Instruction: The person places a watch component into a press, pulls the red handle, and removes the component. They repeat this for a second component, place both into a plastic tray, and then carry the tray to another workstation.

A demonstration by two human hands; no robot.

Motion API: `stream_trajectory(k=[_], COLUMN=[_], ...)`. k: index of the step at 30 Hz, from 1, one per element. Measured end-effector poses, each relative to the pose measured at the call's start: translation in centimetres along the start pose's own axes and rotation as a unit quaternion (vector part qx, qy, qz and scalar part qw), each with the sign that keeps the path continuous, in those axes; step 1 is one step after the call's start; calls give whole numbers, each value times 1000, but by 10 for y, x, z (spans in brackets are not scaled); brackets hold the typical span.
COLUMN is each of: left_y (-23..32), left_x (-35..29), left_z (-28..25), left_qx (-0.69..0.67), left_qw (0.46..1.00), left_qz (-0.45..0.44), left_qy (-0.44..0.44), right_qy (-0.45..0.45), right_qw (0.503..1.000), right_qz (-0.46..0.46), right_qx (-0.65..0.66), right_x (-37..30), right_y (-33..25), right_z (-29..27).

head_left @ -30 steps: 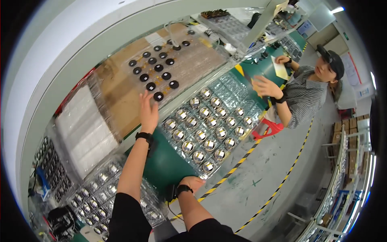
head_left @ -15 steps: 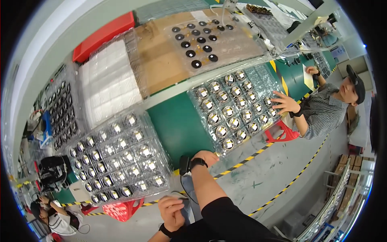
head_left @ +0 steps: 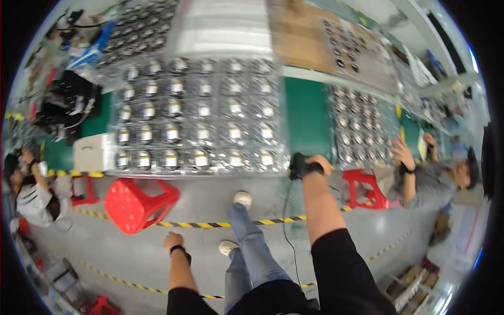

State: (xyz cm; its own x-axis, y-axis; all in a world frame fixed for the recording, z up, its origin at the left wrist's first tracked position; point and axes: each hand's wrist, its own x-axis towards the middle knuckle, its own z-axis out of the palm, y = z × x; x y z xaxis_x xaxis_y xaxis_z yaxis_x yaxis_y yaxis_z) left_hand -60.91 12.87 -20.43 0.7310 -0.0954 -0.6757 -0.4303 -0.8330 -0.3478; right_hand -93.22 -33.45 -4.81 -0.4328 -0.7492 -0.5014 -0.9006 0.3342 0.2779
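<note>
My right hand (head_left: 319, 164) is at the front edge of the green table (head_left: 308, 118), in the gap between two clear plastic trays; its fingers are blurred and partly hidden. A black device (head_left: 300, 166) is strapped at that wrist, with a thin cable hanging from it. To its left lies the large tray (head_left: 219, 121), holding rows of round metallic parts (head_left: 202, 134) with pale centres. The second filled tray (head_left: 358, 123) lies to its right. My left hand (head_left: 172, 241) hangs low over the floor, away from the table; motion smears its fingers.
A red stool (head_left: 126, 206) stands before the table at left, another (head_left: 362, 190) at right. One co-worker (head_left: 443, 178) has a hand by the right tray; another (head_left: 34, 191) is at far left. Black equipment (head_left: 68, 105) and a beige box (head_left: 90, 153) flank the large tray.
My view has swung left and downward, bringing the large tray to the middle and my legs into sight. My left hand is now lower and farther left; my right stays by the table edge.
</note>
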Motion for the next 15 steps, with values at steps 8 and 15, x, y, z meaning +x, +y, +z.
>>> stream_trajectory(k=[8, 15], left_y=[-51, -38], left_x=[-73, -109], left_z=[72, 247], left_qx=[-380, 119], left_qw=[860, 835], left_qz=[339, 437], left_qy=[39, -312], right_qy=[-32, 17], right_qw=[897, 767], right_qz=[262, 403], right_qx=[354, 498], right_x=[-26, 71], right_y=[-47, -42], right_z=[-12, 38])
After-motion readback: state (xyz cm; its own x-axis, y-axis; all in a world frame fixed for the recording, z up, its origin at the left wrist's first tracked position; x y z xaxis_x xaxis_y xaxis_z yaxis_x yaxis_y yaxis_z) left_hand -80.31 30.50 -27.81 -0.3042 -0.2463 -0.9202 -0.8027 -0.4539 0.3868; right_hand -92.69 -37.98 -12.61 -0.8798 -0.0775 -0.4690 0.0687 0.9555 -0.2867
